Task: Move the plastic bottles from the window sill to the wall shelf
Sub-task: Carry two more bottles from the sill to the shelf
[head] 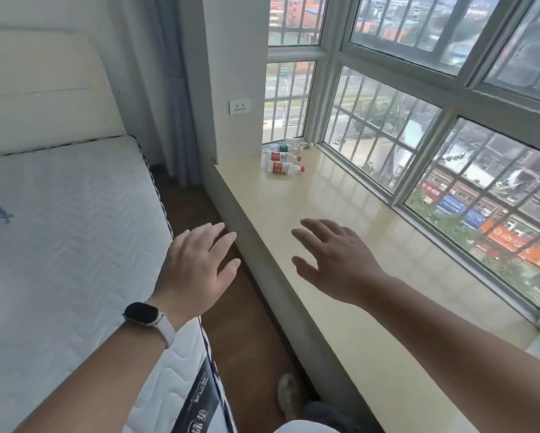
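Observation:
Several clear plastic bottles lie on their sides at the far end of the cream window sill [340, 276], by the corner of the window. The nearest bottle [284, 167] has a red label and red cap; a second red-labelled bottle [282, 157] lies behind it, and a green-labelled bottle [283, 148] farther back. My left hand [196, 267], with a dark watch on the wrist, hovers over the floor gap by the sill's edge, fingers spread, empty. My right hand [334, 260] hovers above the sill, fingers spread, empty. Both hands are well short of the bottles. No wall shelf is in view.
A bed with a white quilted mattress [68, 229] fills the left side, leaving a narrow strip of wooden floor [246, 323] beside the sill. A barred window [418, 135] runs along the sill's right. A wall socket [240, 106] and a grey curtain [171, 89] stand at the far end.

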A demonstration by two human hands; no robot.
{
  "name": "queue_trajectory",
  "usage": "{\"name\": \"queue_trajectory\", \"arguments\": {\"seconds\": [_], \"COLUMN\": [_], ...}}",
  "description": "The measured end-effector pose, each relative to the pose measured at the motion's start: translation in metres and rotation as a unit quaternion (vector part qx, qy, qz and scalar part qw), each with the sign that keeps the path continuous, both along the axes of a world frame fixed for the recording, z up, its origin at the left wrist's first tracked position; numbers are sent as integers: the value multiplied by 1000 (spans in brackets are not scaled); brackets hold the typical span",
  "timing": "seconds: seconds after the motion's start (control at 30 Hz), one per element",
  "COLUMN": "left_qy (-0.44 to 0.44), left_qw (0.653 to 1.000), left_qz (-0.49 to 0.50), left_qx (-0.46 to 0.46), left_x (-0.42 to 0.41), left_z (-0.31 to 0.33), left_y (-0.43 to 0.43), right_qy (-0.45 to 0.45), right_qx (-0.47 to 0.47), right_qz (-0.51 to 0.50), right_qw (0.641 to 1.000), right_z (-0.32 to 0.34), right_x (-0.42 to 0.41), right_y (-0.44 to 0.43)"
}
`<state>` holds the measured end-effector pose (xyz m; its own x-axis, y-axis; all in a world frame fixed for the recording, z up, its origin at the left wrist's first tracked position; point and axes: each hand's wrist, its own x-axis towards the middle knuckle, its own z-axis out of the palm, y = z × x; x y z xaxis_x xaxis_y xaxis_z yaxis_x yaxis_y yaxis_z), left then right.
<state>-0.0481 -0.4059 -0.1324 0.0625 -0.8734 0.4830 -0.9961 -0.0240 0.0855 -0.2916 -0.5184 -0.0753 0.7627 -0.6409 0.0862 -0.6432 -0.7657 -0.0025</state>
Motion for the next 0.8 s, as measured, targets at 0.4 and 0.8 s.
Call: {"name": "queue_trajectory", "arguments": {"seconds": [0.4,0.8], "left_qy": [-23,-47], "left_qw": [995,993], "left_qz": [94,100], "left_qx": [-1,28], "left_x": [78,106], "left_z": [19,30], "left_y": [-89,-239], "right_qy": [-14,-69], "right_qx": [-23,-13], "right_qz": [73,106], "right_qw": [997,992], "right_z": [-5,0], "right_x": [98,150], "right_y": [-127,-274]}}
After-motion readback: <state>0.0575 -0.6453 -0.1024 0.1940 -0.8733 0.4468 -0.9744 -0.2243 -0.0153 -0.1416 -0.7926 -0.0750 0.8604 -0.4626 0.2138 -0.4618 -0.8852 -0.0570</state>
